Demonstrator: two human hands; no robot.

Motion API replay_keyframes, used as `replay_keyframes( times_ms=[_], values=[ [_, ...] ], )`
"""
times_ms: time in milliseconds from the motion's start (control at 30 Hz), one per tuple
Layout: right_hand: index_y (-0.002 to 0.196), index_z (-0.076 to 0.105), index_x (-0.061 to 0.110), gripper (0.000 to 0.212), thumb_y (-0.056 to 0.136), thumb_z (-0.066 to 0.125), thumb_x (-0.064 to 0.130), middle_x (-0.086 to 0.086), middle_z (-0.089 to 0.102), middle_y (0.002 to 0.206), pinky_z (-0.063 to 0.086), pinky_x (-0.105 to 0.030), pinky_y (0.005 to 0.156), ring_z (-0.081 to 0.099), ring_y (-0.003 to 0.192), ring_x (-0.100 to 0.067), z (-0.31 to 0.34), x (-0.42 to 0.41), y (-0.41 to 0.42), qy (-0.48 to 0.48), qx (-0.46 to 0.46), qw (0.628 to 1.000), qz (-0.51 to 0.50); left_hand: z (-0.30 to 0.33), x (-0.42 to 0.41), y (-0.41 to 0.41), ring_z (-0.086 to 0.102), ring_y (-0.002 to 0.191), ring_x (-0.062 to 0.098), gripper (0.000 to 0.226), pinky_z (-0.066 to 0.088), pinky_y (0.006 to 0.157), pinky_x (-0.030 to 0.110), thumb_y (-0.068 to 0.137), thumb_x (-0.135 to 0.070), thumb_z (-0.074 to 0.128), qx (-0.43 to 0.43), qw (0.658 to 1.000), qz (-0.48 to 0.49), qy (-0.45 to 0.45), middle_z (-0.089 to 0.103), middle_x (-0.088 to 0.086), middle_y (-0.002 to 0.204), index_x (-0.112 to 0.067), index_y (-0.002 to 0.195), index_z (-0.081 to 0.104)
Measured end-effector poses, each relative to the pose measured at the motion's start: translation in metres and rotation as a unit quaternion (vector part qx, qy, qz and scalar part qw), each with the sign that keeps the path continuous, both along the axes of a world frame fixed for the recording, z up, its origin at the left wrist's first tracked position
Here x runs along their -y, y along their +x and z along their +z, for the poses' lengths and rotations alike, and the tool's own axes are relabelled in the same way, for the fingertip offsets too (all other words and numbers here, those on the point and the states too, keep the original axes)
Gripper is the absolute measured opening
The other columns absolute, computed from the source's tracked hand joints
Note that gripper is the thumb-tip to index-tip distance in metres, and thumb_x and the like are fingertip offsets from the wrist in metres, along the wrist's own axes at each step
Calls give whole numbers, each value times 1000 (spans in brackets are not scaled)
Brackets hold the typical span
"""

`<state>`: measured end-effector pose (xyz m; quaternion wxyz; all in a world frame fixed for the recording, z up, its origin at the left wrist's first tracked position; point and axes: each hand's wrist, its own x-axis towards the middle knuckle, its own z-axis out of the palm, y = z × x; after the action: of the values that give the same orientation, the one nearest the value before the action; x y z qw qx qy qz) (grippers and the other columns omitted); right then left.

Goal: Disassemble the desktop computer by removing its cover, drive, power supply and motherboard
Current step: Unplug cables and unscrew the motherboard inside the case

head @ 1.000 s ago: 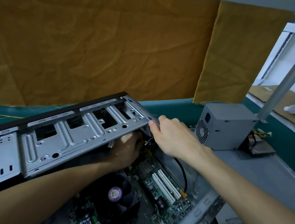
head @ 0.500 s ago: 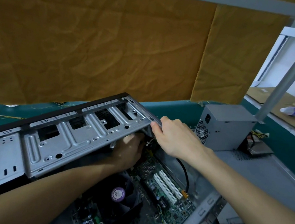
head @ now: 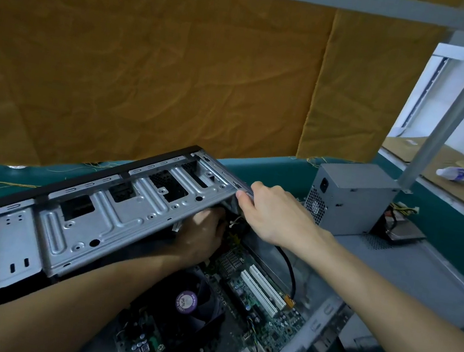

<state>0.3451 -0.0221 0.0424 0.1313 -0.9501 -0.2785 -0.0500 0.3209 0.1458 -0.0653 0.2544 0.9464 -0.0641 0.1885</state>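
Desktop computer chassis (head: 304,332) lies open on the green bench (head: 271,163), cover already off. PSU (head: 350,198) is out too, standing on a grey panel (head: 419,279) to the right, prob. the removed cover, w/ a flat drive-like unit (head: 404,233) just beside it, can't say for sure.

Step in hand, as I read it: the hinged drive cage (head: 94,210) is swung up, clearing the way to the motherboard (head: 240,302), which is not yet out.

Right hand (head: 276,212) grips the cage's far corner, fingers curled over the edge, holding it tilted. Left hand (head: 201,234) reaches underneath, just above the board's far end, fingers hidden in shadow, so can't tell whether it's pinching a connector or just feeling around. A small white connector w/ wires (head: 234,222) shows between the two hands.

CPU fan (head: 186,303) sits below the left forearm, white PCI slots (head: 262,290) under the right forearm, black cable (head: 289,270) draping down beside them.

Next move, my guess: free whatever cables run under the cage, w/ right hand keeping the cage up so it doesn't drop on the left wrist.
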Motion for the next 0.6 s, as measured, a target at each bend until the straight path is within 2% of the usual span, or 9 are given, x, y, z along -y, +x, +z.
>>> replay_keyframes(
  times_ms=[133,300,400,533,600],
  values=[
    [88,48,15,46,106,27,52,-1,47,69,27,-37,51,43,57,-16,-1,1,0,-2,4,1000,0,0,1,-1,62,79,28,13,33,64,30,93,-7,55,-2,999,-11,34,67,10,84,-10,85,64],
    [89,47,15,46,106,27,52,0,44,69,31,-39,58,42,59,-20,0,0,0,-5,1,1000,-7,0,0,0,63,83,30,13,43,67,33,96,-12,54,-9,1000,10,12,68,12,91,-9,95,66],
    [89,47,16,46,106,26,53,0,44,69,29,-39,56,43,60,-21,0,0,0,-9,2,1000,-10,0,1,-2,65,85,29,12,37,66,29,94,-11,56,3,998,0,58,71,10,91,-14,89,67],
    [89,46,16,45,107,26,52,1,42,69,26,-38,54,44,63,-25,0,0,0,-9,6,1000,-7,1,0,-1,65,87,31,12,44,69,32,95,-13,54,-12,999,20,23,70,11,93,-11,94,67],
    [89,46,16,44,106,27,52,1,44,69,24,-36,51,42,60,-20,0,1,1,-7,3,1000,-7,1,2,-1,66,85,31,11,41,66,31,93,-12,56,-10,998,10,64,71,10,91,-14,87,65]
  ],
)
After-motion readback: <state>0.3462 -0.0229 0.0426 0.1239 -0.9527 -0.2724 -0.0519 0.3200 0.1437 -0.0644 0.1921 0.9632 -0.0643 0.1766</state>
